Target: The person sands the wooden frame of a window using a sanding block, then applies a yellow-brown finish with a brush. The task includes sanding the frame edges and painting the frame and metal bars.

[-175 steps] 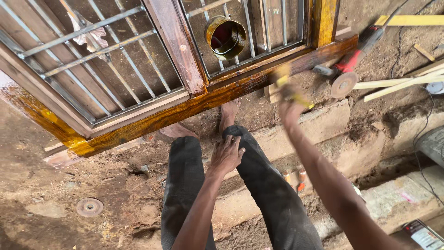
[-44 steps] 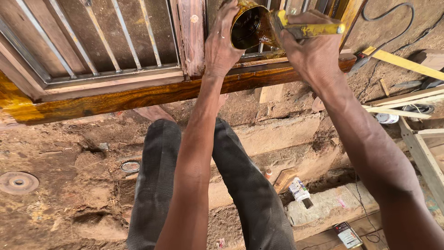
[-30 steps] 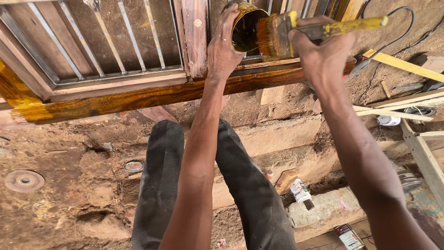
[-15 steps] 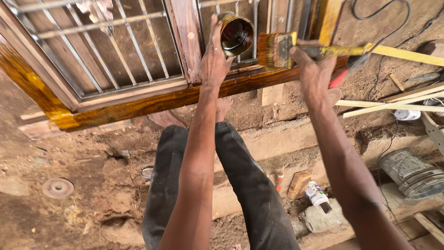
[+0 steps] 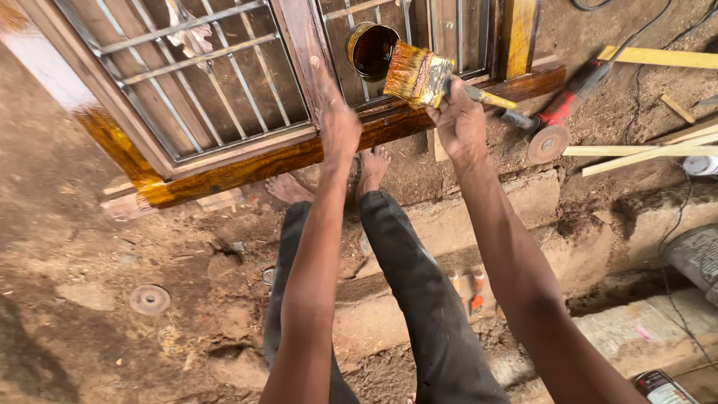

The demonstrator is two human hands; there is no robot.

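Wooden window frame (image 5: 247, 161) with metal bars across the upper frame, angle grinder (image 5: 557, 123) upper right, left hand (image 5: 336, 120) flat and spread on the frame's middle post, varnish tin (image 5: 372, 49) just beyond, right hand (image 5: 460, 123) pinching a wet paintbrush (image 5: 422, 75) beside the tin

One paintbrush (image 5: 419, 73); one varnish tin (image 5: 372, 49); one angle grinder (image 5: 557, 123); two hands; one window frame (image 5: 247, 161).

The tin (image 5: 372, 49) sits on the window frame's (image 5: 247, 161) bars, with the brush (image 5: 420, 75) just right of it. The angle grinder (image 5: 557, 123) lies on the ground right of the frame, before the wooden strips (image 5: 643, 150).
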